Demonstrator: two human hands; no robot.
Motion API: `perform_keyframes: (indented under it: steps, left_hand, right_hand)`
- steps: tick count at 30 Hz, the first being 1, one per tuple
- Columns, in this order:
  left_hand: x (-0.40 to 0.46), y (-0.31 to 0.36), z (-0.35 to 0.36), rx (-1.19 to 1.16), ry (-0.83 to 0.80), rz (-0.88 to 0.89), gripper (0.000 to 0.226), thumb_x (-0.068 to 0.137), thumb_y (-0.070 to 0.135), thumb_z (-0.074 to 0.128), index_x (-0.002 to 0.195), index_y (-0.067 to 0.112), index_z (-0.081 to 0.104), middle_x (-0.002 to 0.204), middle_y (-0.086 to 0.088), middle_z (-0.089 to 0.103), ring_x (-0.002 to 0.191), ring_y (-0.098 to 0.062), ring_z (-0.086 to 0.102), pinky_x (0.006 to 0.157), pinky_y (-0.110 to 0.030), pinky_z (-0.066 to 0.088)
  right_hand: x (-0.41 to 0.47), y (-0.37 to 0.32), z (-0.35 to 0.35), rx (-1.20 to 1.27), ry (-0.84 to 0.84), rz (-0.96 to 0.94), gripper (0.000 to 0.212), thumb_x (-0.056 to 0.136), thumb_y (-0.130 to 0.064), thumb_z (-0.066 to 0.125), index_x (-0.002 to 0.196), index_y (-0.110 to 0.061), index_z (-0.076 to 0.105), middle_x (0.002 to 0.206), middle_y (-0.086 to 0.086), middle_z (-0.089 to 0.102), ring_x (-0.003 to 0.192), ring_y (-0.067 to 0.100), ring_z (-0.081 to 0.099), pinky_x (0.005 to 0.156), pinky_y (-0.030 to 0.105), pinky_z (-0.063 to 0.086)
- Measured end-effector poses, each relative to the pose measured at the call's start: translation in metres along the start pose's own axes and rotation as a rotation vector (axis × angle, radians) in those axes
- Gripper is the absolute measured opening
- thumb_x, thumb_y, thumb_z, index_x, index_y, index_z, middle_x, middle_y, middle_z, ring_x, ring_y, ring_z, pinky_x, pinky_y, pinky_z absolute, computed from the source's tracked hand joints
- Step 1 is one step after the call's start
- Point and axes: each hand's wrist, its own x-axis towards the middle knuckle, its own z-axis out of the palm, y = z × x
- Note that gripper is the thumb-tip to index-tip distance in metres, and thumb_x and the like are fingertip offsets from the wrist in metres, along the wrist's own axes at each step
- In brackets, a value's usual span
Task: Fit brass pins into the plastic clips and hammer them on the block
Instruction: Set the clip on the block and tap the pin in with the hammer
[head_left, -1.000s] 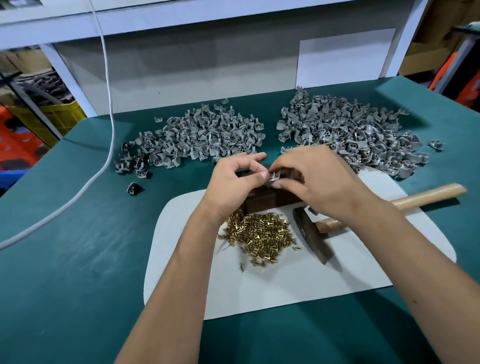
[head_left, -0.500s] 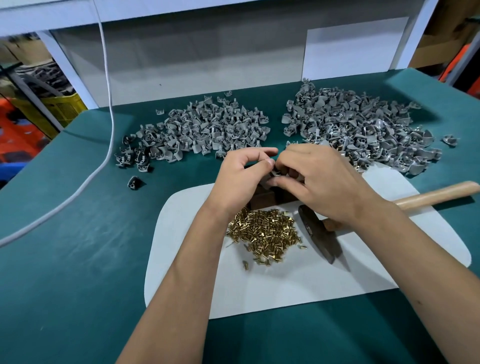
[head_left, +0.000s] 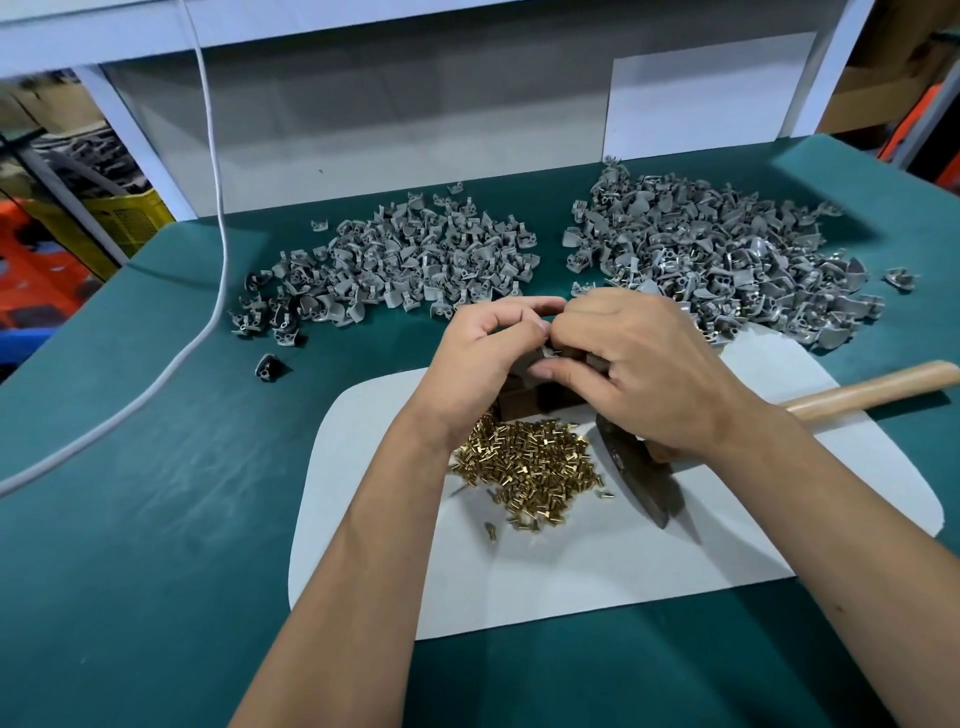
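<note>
Both hands met over the dark block (head_left: 524, 400) mid-bench, left hand (head_left: 480, 358) and right hand (head_left: 634, 364) pinching one grey clip (head_left: 548, 353), likely seating a pin, brass pins (head_left: 530, 467) heaped near, hammer (head_left: 639, 475) parked alongside.

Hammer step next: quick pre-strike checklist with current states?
1. Clip pinched between left hand and right hand: ok.
2. Pin seated in clip: cannot tell, fingers cover it.
3. Clip resting on block: not ok, it is held above the block.
4. Hammer free on the white mat, handle pointing right: ok.
5. Right hand free to take the hammer: not ok, it is busy with the clip.
6. Brass pins within reach, heaped before the block: ok.
</note>
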Motion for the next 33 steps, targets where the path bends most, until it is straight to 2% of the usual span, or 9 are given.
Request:
perform_keyframes:
  steps: [7, 10, 13, 16, 19, 24, 28, 30, 33]
  left_hand:
    - [0.001, -0.004, -0.006, 0.036, -0.032, -0.025, 0.026, 0.096, 0.0, 0.061, 0.073, 0.007, 0.069, 0.128, -0.007, 0.07, 0.104, -0.01, 0.067, 0.081, -0.02, 0.054]
    - [0.0, -0.005, -0.01, 0.048, -0.001, 0.014, 0.017, 0.094, 0.003, 0.067, 0.078, 0.007, 0.071, 0.126, -0.006, 0.07, 0.113, -0.018, 0.067, 0.088, -0.037, 0.057]
    - [0.004, -0.01, -0.011, 0.251, 0.118, 0.122, 0.01, 0.093, 0.007, 0.071, 0.083, 0.009, 0.073, 0.111, 0.001, 0.075, 0.111, -0.016, 0.067, 0.104, -0.049, 0.05]
    - [0.005, -0.015, -0.01, 0.404, 0.157, 0.147, 0.005, 0.092, 0.014, 0.074, 0.087, 0.015, 0.076, 0.094, 0.005, 0.076, 0.1, -0.017, 0.068, 0.097, -0.046, 0.052]
    - [0.004, -0.018, -0.008, 0.486, 0.155, 0.162, 0.005, 0.09, 0.019, 0.077, 0.086, 0.022, 0.077, 0.087, 0.011, 0.074, 0.091, -0.011, 0.067, 0.086, -0.034, 0.053]
    - [0.003, -0.016, -0.009, 0.567, 0.162, 0.194, 0.011, 0.087, 0.016, 0.08, 0.092, 0.025, 0.081, 0.091, 0.011, 0.074, 0.091, -0.003, 0.066, 0.083, -0.018, 0.05]
    - [0.001, -0.014, -0.008, 0.59, 0.172, 0.196, 0.016, 0.084, 0.011, 0.08, 0.094, 0.023, 0.082, 0.093, 0.007, 0.074, 0.09, -0.002, 0.066, 0.083, -0.012, 0.048]
    - [0.001, -0.013, -0.008, 0.591, 0.181, 0.194, 0.016, 0.083, 0.01, 0.08, 0.093, 0.023, 0.082, 0.091, 0.007, 0.073, 0.088, -0.002, 0.066, 0.081, -0.009, 0.046]
    - [0.0, -0.011, -0.007, 0.605, 0.19, 0.202, 0.015, 0.082, 0.01, 0.081, 0.09, 0.023, 0.082, 0.086, 0.016, 0.069, 0.086, 0.001, 0.064, 0.08, -0.009, 0.045]
  right_hand:
    - [0.0, 0.006, -0.003, 0.043, -0.088, 0.038, 0.031, 0.095, -0.034, 0.069, 0.075, -0.02, 0.05, 0.073, -0.01, 0.049, 0.071, 0.019, 0.049, 0.068, 0.033, 0.041]
    - [-0.002, 0.01, -0.015, 0.103, -0.191, 0.164, 0.027, 0.09, -0.04, 0.073, 0.077, -0.023, 0.058, 0.067, -0.015, 0.051, 0.065, 0.008, 0.049, 0.063, 0.03, 0.039]
    - [-0.009, 0.02, -0.037, 0.062, -0.325, 0.324, 0.024, 0.084, -0.048, 0.077, 0.073, -0.031, 0.064, 0.061, -0.016, 0.06, 0.061, 0.002, 0.058, 0.058, 0.021, 0.042]
    - [-0.019, 0.025, -0.056, 0.098, -0.616, 0.435, 0.016, 0.076, -0.042, 0.085, 0.077, -0.034, 0.072, 0.071, -0.027, 0.066, 0.069, -0.005, 0.063, 0.058, 0.012, 0.045]
    - [-0.029, 0.019, -0.053, 0.032, -0.78, 0.486, 0.026, 0.067, -0.042, 0.09, 0.082, -0.037, 0.068, 0.075, -0.013, 0.066, 0.069, 0.004, 0.06, 0.059, 0.021, 0.046]
    - [-0.032, 0.015, -0.055, 0.082, -0.77, 0.502, 0.019, 0.076, -0.032, 0.087, 0.082, -0.031, 0.069, 0.081, -0.009, 0.067, 0.076, 0.007, 0.06, 0.071, 0.035, 0.051]
    - [-0.024, 0.017, -0.075, 0.193, -0.697, 0.513, 0.011, 0.092, -0.026, 0.071, 0.085, -0.034, 0.069, 0.081, -0.019, 0.07, 0.077, 0.001, 0.065, 0.067, 0.021, 0.05]
    - [-0.015, 0.014, -0.079, 0.211, -0.608, 0.506, 0.013, 0.098, -0.027, 0.061, 0.086, -0.031, 0.065, 0.079, -0.021, 0.069, 0.075, 0.0, 0.064, 0.066, 0.018, 0.049]
    - [-0.005, 0.007, -0.068, 0.152, -0.361, 0.503, 0.026, 0.105, -0.029, 0.048, 0.082, -0.023, 0.057, 0.067, -0.006, 0.062, 0.062, 0.009, 0.057, 0.057, 0.024, 0.041]
